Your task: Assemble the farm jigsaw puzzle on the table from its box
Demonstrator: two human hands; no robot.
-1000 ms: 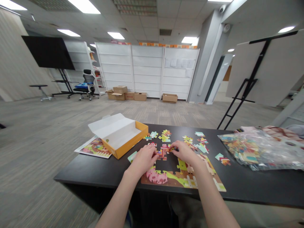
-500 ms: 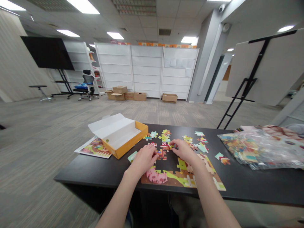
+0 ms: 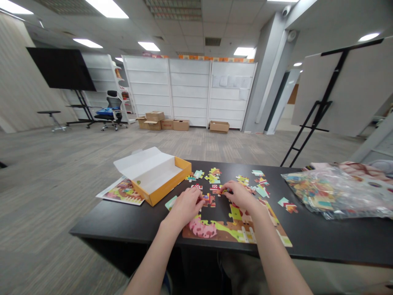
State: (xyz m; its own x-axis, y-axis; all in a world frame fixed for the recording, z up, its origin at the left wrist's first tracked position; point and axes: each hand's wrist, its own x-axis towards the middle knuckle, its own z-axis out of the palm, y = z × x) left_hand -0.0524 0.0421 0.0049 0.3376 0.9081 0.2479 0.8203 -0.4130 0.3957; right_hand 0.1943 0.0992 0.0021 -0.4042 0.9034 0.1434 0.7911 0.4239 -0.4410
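On the black table lies a partly joined farm jigsaw puzzle (image 3: 225, 235) with a pink spotted pig along its near edge. My left hand (image 3: 187, 206) is closed, fingertips bent down at the left edge of a red-brown puzzle piece (image 3: 210, 200); the fingers partly hide it. My right hand (image 3: 241, 196) pinches a small puzzle piece (image 3: 225, 190), mostly covered by the fingers. Just left of those fingertips is a red piece with a white-framed window (image 3: 215, 187). A similar red piece (image 3: 197, 186) lies beyond my left hand.
Loose pieces (image 3: 213, 176) lie toward the far edge, more (image 3: 260, 190) at the right. An open yellow box (image 3: 167, 184) stands at the left, partly over a printed picture sheet (image 3: 121, 191). A clear plastic bag of pieces (image 3: 325, 194) lies at the right.
My right hand has shifted slightly to the right and toward me. The red window piece beside its fingertips has moved a little right. My left hand stays in place.
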